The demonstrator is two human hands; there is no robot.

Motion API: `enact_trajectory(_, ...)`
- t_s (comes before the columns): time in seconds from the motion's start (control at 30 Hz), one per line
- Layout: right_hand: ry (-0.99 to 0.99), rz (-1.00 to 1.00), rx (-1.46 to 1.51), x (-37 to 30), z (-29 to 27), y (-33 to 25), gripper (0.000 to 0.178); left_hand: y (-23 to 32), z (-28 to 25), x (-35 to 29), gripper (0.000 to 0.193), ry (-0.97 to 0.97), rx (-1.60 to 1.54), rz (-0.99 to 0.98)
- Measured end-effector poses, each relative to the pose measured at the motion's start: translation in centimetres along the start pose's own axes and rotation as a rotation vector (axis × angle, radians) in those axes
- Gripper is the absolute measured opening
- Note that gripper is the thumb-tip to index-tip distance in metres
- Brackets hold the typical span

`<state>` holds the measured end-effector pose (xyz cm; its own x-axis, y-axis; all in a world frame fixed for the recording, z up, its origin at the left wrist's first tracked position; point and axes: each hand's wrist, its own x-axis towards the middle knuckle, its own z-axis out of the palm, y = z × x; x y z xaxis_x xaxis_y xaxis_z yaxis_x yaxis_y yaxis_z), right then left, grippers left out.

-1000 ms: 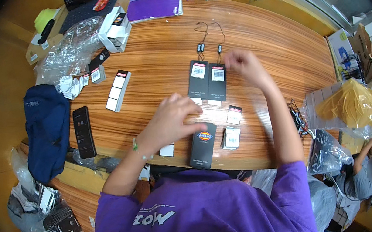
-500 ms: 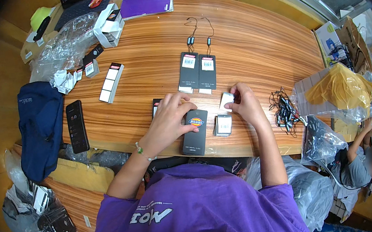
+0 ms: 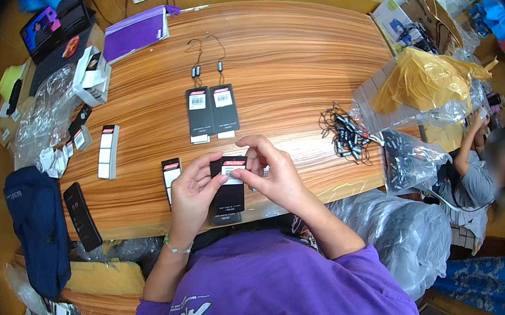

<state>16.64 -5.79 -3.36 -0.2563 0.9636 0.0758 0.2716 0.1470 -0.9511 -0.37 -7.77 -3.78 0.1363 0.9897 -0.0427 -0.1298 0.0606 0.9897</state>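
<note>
The bench (image 3: 290, 57), wood-grained, extends across the centre of the frame. The yellow plastic bag (image 3: 421, 81) is located at the right, on a pale carton. The dark blue fabric item (image 3: 39, 230) lies at the far left edge. The hands are positioned at the lower centre, close together: the left hand (image 3: 190, 191) is clamped on the left side of the black tag, thumb at the front; the right hand (image 3: 279, 176) has its thumb on the front at the right side, with the index finger extended upward. Closure of the right fingers behind the tag is hidden and cannot be told. The purple notebook (image 3: 134, 33) is at the upper left. The tangled black cords (image 3: 346, 132) lie right of centre, apart from the right hand. The phone (image 3: 82, 217) lies at the lower left. The black tag (image 3: 231, 200) is situated between the hands, its lower end projecting below the thumbs. The two corded tags (image 3: 200, 116) lie side by side above the hands, at upper centre. The white label (image 3: 232, 171) is on the black tag's upper face, at the thumb tips
</note>
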Motion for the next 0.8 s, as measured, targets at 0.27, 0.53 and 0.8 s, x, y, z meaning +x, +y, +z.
enact_trajectory(0.27,0.656,0.03,-0.61,0.9,-17.2,8.2,0.008,0.3,-0.6,0.6,0.036,0.016,-0.011,0.025)
enact_trajectory(0.53,0.35,0.35,-0.699,1.1,-19.5,11.6,0.013,0.5,0.1,1.5,0.034,-0.036,-0.037,0.003)
enact_trajectory(0.8,0.515,0.264,0.085,0.3,-21.1,8.6,0.007,0.9,0.0,1.8,0.034,-0.072,-0.019,-0.055)
